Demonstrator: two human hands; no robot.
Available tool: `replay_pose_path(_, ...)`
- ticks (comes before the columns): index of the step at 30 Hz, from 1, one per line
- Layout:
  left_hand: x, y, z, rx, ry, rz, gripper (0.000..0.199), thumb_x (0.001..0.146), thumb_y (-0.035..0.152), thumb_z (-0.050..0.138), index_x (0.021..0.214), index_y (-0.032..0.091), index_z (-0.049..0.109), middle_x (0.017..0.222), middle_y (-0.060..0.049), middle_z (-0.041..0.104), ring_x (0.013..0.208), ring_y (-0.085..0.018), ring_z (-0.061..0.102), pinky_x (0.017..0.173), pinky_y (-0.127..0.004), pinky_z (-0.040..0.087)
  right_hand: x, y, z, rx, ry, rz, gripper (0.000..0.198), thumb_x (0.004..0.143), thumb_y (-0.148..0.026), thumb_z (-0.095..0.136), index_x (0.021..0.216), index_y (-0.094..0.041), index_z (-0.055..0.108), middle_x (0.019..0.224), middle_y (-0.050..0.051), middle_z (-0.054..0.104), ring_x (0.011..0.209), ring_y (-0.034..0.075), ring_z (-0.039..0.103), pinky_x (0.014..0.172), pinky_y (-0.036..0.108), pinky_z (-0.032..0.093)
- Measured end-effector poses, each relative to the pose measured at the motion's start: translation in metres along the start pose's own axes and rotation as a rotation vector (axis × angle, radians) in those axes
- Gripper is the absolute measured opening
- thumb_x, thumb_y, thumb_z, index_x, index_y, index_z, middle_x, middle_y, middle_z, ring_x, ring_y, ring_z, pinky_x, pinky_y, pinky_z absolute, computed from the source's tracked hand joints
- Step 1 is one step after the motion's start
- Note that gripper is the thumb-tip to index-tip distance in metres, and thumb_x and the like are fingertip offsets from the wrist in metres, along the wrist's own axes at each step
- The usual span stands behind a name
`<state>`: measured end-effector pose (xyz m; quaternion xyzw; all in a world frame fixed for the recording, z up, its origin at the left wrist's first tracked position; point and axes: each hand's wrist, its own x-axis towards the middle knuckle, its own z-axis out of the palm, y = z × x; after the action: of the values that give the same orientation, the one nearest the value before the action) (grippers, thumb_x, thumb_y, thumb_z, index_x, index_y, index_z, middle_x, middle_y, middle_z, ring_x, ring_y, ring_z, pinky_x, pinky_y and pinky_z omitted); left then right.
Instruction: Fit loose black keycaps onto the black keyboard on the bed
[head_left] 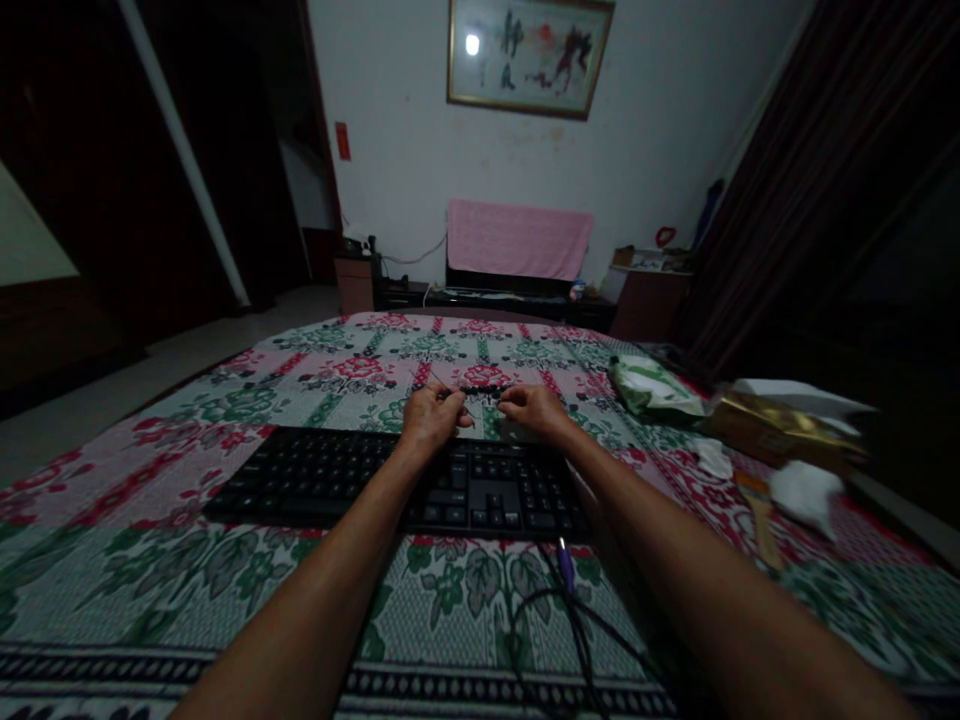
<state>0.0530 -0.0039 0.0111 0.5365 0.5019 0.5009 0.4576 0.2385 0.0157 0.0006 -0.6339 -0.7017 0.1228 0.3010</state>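
Note:
A black keyboard (300,475) lies on the patterned bedspread, partly covered by my forearms. Just past its far edge, my left hand (433,412) is closed with fingertips together, and a thin stick-like thing (439,380) sticks out from it. My right hand (534,408) is bent in a pinch to the right; whatever is between its fingertips is too small to make out. Between the two hands runs a row of small dark pieces (484,389), possibly keycaps, close to the fingertips of both.
A purple-capped slim tool (565,565) and a black cable (581,640) lie in front of the keyboard. To the right are a wooden-handled brush (761,520), crumpled white tissue (806,492), a green tissue pack (652,385) and a golden box (780,425).

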Motion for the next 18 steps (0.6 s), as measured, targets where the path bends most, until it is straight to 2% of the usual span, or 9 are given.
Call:
replay_pose_path(5,0.005,-0.003,-0.006,-0.005,0.015,0.036,0.02,0.064,0.032,0.064,0.075,0.015,0.061,0.057,0.0,0.061,0.055,-0.015,0.065,0.041,-0.015,0.041,0.016,-0.005,0.01,-0.306,-0.111,-0.118,0.02,0.077,-0.029,0.054,0.083,-0.02,0.071,0.082,0.002,0.071,0.075,0.013,0.062,0.065,0.019,0.041)
replay_pose_path(11,0.006,0.0,-0.009,0.015,-0.003,0.044,0.019,0.063,0.031,0.064,0.073,0.015,0.062,0.057,0.0,0.062,0.053,-0.014,0.064,0.04,-0.015,0.038,0.014,-0.006,0.008,-0.459,-0.205,-0.162,0.019,0.073,-0.024,0.054,0.077,-0.02,0.072,0.075,0.004,0.07,0.071,0.015,0.06,0.063,0.021,0.038)
replay_pose_path(18,0.005,0.0,-0.007,0.018,-0.018,0.061,0.018,0.064,0.029,0.064,0.075,0.014,0.063,0.056,-0.001,0.062,0.052,-0.014,0.063,0.041,-0.016,0.039,0.023,-0.007,0.015,-0.507,-0.1,-0.175,0.025,0.079,-0.028,0.049,0.091,-0.021,0.069,0.085,0.006,0.07,0.08,0.017,0.061,0.067,0.023,0.04)
